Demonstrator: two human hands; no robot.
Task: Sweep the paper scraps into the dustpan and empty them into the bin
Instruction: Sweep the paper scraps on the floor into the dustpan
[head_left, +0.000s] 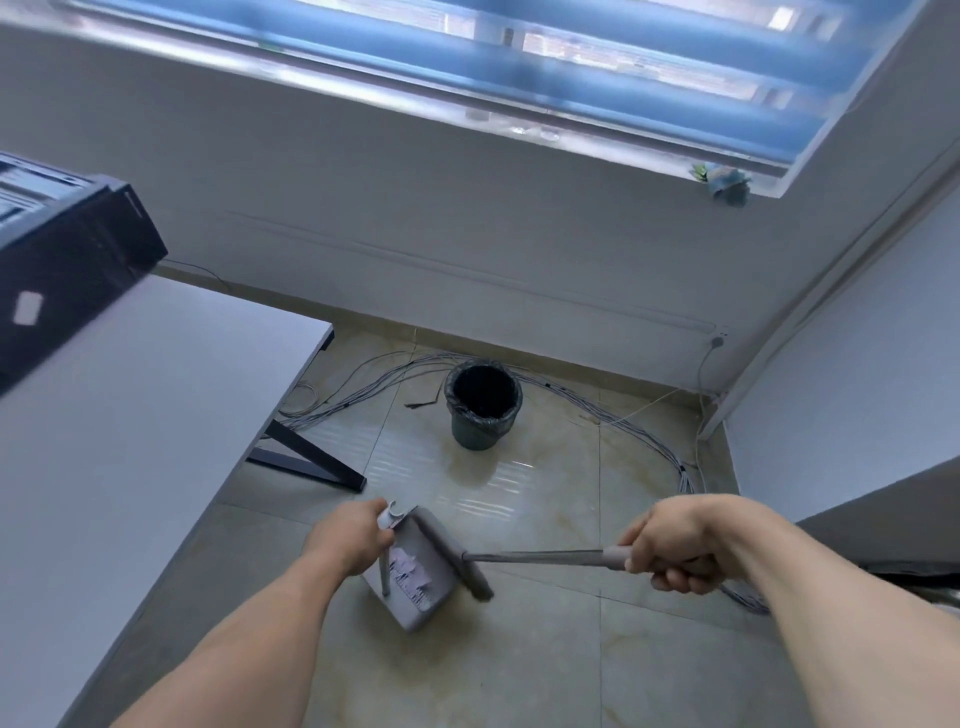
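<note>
My left hand (348, 540) grips the top of the grey dustpan's upright handle. The dustpan (439, 564) sits low over the tiled floor, its tray holding pale paper scraps (410, 571). My right hand (675, 545) is closed around the broom handle (540, 557), which runs left to the brush head (475, 577) resting against the dustpan's open side. A dark bin (483, 402) lined with a black bag stands upright on the floor, farther ahead near the wall, apart from the dustpan.
A white table (130, 415) with a dark metal leg (311, 457) fills the left, with a black box (67, 260) on it. Grey cables (623, 421) snake across the floor behind and right of the bin. A wall corner and dark furniture stand at right.
</note>
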